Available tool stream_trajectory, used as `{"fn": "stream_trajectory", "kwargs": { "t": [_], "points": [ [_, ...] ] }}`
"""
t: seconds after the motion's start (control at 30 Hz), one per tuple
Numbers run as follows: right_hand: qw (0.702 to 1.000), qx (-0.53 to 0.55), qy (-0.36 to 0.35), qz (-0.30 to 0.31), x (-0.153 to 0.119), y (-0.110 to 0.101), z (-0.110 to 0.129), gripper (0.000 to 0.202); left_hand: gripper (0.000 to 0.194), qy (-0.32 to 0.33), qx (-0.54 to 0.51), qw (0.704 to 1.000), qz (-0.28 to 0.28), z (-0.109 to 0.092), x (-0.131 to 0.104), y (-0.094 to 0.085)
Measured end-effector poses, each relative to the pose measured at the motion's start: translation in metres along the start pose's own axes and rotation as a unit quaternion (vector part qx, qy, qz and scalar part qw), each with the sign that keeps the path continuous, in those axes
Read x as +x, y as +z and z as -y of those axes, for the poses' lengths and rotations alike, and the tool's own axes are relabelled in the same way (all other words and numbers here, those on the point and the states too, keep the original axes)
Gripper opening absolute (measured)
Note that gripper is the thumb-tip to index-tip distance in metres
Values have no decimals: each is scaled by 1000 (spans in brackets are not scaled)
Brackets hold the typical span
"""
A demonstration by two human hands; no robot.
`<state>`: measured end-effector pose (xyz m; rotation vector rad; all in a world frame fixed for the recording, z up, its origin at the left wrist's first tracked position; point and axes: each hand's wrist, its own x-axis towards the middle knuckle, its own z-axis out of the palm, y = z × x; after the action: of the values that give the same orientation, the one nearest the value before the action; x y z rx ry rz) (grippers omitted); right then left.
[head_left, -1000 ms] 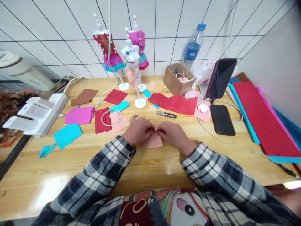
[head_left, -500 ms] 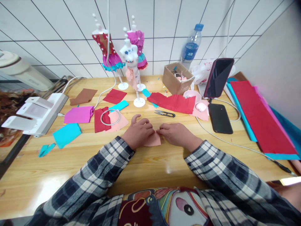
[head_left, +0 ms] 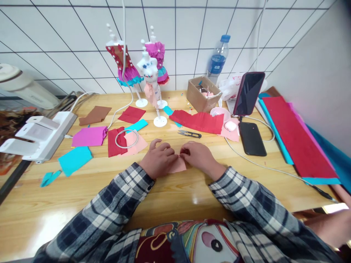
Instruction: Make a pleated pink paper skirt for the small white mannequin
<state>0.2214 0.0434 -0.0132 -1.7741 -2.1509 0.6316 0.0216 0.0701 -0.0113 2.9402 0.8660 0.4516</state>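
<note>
Head view: both hands grasp a small pink piece at the middle of the desk [head_left: 175, 197].
Left hand [head_left: 159, 159] covers its left part, fingers bent onto it; right hand [head_left: 199, 157] pinches its far edge; the pink piece [head_left: 178, 166] lies low between them. Black snips [head_left: 189, 134] rest just beyond, near a jagged red strip [head_left: 199, 122].
</note>
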Motion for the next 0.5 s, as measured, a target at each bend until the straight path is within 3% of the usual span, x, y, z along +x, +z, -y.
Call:
{"fn": "stream_trajectory", "kwargs": {
  "t": [0.13, 0.27, 0.43, 0.5],
  "points": [
    [998, -9, -58, -22, -10, 3, 1, 6, 39, -119, -107, 987, 11, 6, 2, -2],
    [984, -17, -137, -109, -19, 8, -2, 10, 24, -114, -154, 980, 54, 11, 5, -2],
    [974, 2, -153, -165, -22, 9, 0, 9, 12, -143, -125, 982, -4, 6, 2, -10],
    [973, 24, -147, -177, -23, 6, 3, 21, 13, -145, -101, 984, -32, 2, 1, -14]
  ]
}}
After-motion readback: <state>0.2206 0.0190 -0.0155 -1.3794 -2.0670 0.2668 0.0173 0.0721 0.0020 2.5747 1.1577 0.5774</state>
